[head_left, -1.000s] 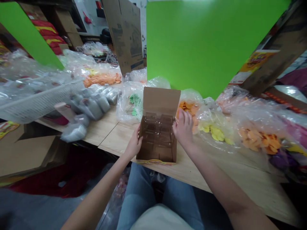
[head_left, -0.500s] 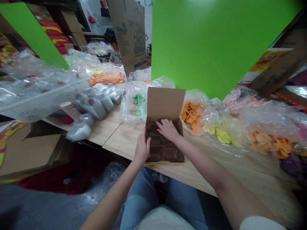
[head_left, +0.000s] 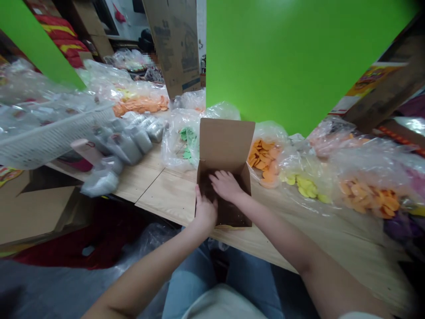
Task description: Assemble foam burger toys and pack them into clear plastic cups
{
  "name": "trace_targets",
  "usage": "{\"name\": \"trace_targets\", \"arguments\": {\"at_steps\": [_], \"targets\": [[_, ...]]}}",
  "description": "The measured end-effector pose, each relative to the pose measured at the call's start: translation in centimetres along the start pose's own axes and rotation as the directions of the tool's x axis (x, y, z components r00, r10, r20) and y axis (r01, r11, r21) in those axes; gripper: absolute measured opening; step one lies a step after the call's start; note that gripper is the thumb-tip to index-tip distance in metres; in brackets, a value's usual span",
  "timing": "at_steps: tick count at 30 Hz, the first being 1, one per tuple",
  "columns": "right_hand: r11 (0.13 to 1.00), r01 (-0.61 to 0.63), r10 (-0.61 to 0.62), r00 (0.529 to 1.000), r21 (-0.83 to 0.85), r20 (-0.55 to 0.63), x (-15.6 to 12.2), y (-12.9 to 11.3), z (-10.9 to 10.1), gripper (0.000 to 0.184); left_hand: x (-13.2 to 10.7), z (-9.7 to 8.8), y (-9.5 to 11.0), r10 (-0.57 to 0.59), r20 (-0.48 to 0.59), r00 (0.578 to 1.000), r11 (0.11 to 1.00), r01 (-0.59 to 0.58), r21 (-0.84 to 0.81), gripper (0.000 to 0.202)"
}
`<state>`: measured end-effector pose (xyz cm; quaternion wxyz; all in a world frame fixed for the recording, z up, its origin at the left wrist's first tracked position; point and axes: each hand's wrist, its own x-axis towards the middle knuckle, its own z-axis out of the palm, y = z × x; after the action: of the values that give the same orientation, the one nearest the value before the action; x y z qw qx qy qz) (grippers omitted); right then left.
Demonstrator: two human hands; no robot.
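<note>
An open cardboard box [head_left: 227,139] stands on the table in front of me, its brown lid raised at the back. Inside it lies a dark brown plastic tray [head_left: 232,215], partly covered by my hands. My left hand [head_left: 206,212] is at the box's left wall, one finger along the wall's edge and the thumb on the inner side; its other fingers are hidden. Reaching in from the right, my right hand [head_left: 226,185] lies palm down over the tray with its fingers stretched out. Nothing shows in its grasp.
Behind the box stands a green panel [head_left: 285,62]. Clear bags of green pieces [head_left: 188,141], orange pieces [head_left: 264,157] and yellow pieces [head_left: 307,186] lie around it. A white basket [head_left: 56,137] and wrapped grey packs [head_left: 124,148] are at left. A person [head_left: 153,73] sits further back.
My left hand has shifted inward and lower over the left wall of the box. My right hand has moved slightly left and down inside it. The view has swung a little right.
</note>
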<state>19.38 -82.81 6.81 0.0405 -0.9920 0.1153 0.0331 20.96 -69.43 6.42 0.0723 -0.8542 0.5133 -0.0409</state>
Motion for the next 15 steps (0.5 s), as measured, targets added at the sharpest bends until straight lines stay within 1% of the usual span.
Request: {"name": "trace_targets", "arguments": {"at_steps": [2,3,6,7,8,10,12,15], "targets": [[0.999,0.035,-0.036,0.999,0.033,0.026,0.6,-1.1,0.6,0.041,0.0,-0.1,0.0,0.003,-0.008,1.000,1.000,-0.004,-0.023,0.034],[0.999,0.029,-0.031,0.999,0.043,0.041,0.7,-1.5,1.0,0.041,-0.3,-0.1,-0.2,0.013,-0.039,0.999,0.999,-0.015,-0.047,0.032],[0.998,-0.035,0.033,0.998,0.043,0.056,0.8,-2.0,2.4,0.044,-2.3,0.4,-0.8,0.040,-0.204,0.978,0.986,-0.072,-0.152,0.032],[0.998,-0.049,0.046,0.997,0.044,0.062,0.8,-2.0,2.6,0.045,-3.2,0.6,-1.1,0.053,-0.242,0.969,0.977,-0.100,-0.186,0.032],[0.997,-0.055,0.052,0.996,0.047,0.075,0.8,-1.9,2.6,0.046,-3.9,0.8,-1.4,0.074,-0.255,0.964,0.968,-0.130,-0.213,0.032],[0.997,-0.055,0.048,0.992,0.052,0.120,0.5,-1.6,1.8,0.047,-5.0,0.8,-2.0,0.141,-0.219,0.966,0.952,-0.193,-0.238,0.033],[0.997,-0.062,0.054,0.985,0.046,0.164,-0.4,-1.0,0.5,0.049,-5.3,0.5,-2.6,0.227,-0.152,0.962,0.938,-0.258,-0.233,0.032],[0.996,-0.088,0.082,0.975,0.021,0.209,-3.4,-0.4,-1.3,0.059,-5.1,-0.3,-3.1,0.327,-0.086,0.941,0.919,-0.338,-0.204,0.023]]}}
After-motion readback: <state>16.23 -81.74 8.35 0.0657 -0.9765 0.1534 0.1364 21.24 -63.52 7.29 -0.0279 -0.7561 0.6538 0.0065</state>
